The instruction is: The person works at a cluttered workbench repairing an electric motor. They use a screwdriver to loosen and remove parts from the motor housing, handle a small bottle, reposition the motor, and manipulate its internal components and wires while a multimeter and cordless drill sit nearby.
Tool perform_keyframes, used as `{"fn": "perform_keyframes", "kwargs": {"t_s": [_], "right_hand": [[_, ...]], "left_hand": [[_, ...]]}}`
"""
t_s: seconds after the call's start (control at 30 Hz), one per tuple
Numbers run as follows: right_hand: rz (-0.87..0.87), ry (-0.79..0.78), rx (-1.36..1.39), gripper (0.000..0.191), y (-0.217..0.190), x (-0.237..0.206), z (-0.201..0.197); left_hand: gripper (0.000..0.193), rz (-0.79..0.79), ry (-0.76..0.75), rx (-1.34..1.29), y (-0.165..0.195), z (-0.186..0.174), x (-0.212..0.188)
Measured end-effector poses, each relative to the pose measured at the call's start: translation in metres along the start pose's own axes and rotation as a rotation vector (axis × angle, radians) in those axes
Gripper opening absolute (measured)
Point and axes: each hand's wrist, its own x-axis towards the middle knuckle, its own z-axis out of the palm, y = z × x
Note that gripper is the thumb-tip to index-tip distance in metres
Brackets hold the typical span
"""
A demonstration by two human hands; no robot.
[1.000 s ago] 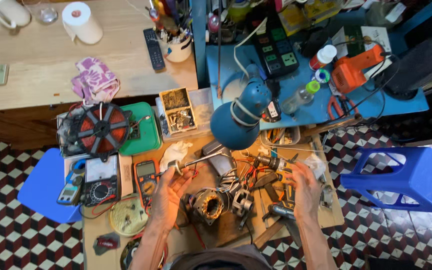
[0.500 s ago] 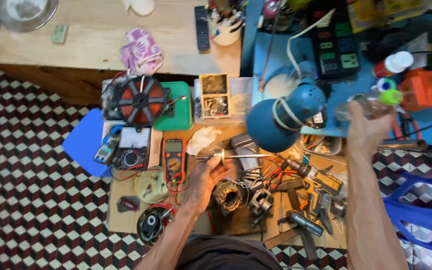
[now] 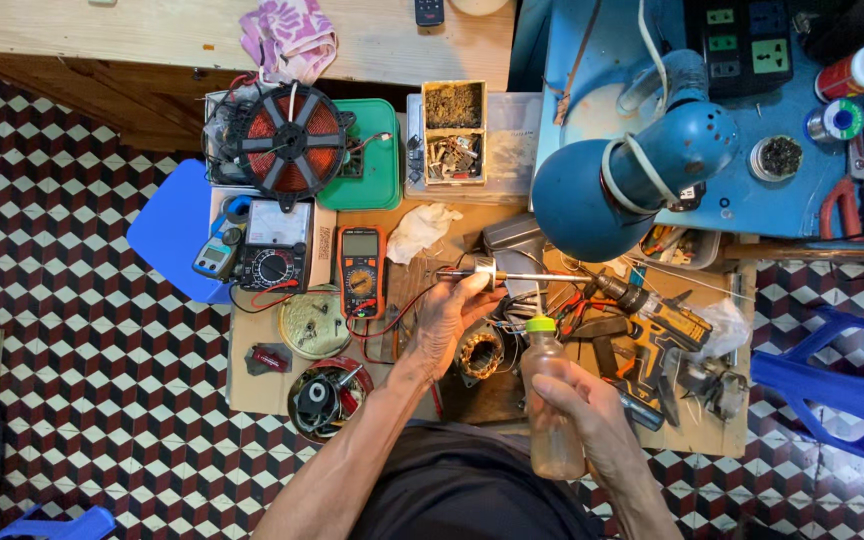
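My left hand [image 3: 450,318] grips a metal motor shaft [image 3: 512,275] that lies level above the low work board. A wound motor stator [image 3: 479,353] sits on the board just below that hand. My right hand [image 3: 592,415] holds a small clear plastic bottle [image 3: 550,400] with a green cap, upright and close to my body, right of the stator. Both forearms reach forward from the bottom of the view.
An orange multimeter [image 3: 360,270], an analogue meter [image 3: 274,250] and a copper coil on a black spool [image 3: 287,140] lie to the left. A blue desk lamp [image 3: 632,170] hangs over the board's right. A yellow drill [image 3: 667,325] and blue stools [image 3: 842,380] stand at right.
My right hand reached up to the blue shelf at right, then came back down holding the green-capped bottle. The left hand has kept its hold on the shaft.
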Motion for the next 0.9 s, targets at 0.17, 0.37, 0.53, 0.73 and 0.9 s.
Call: {"fn": "perform_keyframes", "kwargs": {"t_s": [0.17, 0.37, 0.53, 0.73, 0.9], "right_hand": [[0.080, -0.053, 0.083, 0.041, -0.002, -0.004, 0.019], [0.042, 0.006, 0.004, 0.046, -0.008, -0.002, 0.026], [-0.001, -0.011, -0.005, 0.053, -0.007, 0.003, 0.033], [-0.004, 0.007, -0.003, 0.055, -0.007, 0.008, 0.037], [-0.014, 0.012, -0.027, 0.054, -0.008, 0.009, 0.037]], "left_hand": [[0.044, 0.006, -0.014, -0.036, 0.002, -0.002, -0.009], [0.049, -0.013, 0.004, -0.004, 0.011, -0.003, -0.017], [0.055, -0.006, 0.005, 0.017, 0.018, -0.001, -0.023], [0.057, 0.004, 0.002, -0.007, 0.021, -0.001, -0.024], [0.055, 0.001, 0.000, -0.017, 0.022, -0.001, -0.026]]}}
